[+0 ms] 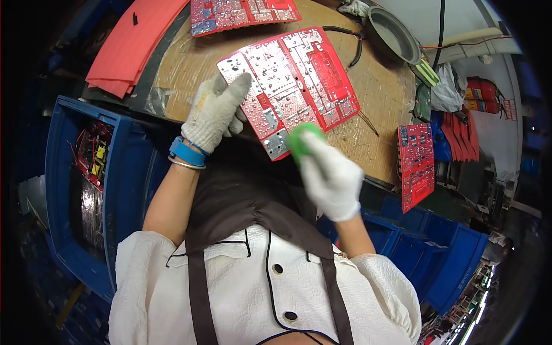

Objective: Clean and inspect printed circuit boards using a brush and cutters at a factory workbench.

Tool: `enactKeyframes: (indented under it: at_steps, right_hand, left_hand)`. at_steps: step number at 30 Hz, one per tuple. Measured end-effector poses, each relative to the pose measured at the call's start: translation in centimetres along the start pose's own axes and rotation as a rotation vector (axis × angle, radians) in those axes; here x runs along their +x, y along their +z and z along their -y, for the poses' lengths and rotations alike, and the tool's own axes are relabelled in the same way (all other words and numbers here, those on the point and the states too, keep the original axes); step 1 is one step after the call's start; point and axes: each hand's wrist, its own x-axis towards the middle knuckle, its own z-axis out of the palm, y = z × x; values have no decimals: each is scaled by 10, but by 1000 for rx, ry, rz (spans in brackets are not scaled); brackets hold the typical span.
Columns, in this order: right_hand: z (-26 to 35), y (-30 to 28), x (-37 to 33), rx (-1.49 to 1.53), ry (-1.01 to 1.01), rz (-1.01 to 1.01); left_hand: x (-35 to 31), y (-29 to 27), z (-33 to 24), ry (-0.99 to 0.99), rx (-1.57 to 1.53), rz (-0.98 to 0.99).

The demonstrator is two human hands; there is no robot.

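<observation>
While my left hand (215, 112) pins the big red circuit board (290, 89) flat w/ fingers spread along its left edge, my right hand (330, 175) works at the board's near corner, grip clenched round a small green round thing (303, 138) — looks like a scrub pad or sponge, but it's blurred, can't tell for sure. Left grip isn't closed on anything, just pressing down. Both hands gloved. Board lies solder side up on the brown paper-covered surface (379, 92), tilted, its near corner hanging past the surface edge toward me.

Risks as I judge them: that overhanging corner has no support, so hard pressure from the green thing could flex the board or tip it up if the left hand eases off. Pins could snag the glove. A second red board (241, 12) sits just beyond, another red board (417, 164) stands off to the right, near the edge; a wide stroke might knock one. Loose black wires (356, 43) and a grey dish (394, 35) lie farther back. Blue bin (123, 172) sits below on the left, so a slipped board could drop in there.
</observation>
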Motion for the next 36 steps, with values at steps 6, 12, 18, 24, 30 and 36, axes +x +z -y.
enactKeyframes:
  at_steps: [6,12,18,24,30,36]
  right_hand:
    - [13,48,54,-30,-145,-145]
    - [14,20,-47,-98,-75,12]
    - [15,20,-23,-29,-153,-126]
    - [15,53,63,-31,-85,-210]
    - [14,41,20,-132,-127,-225]
    - [-34,26,99,-129,28,-462]
  left_hand:
    - [6,2,-2,-26,-12,-4]
    - [5,-2,-6,-40,16,8]
    - [9,1,2,-24,31,11]
    - [2,0,-3,-46,54,20]
    - [3,-1,-2,-24,38,4]
    - [6,1,-4,6,23,45]
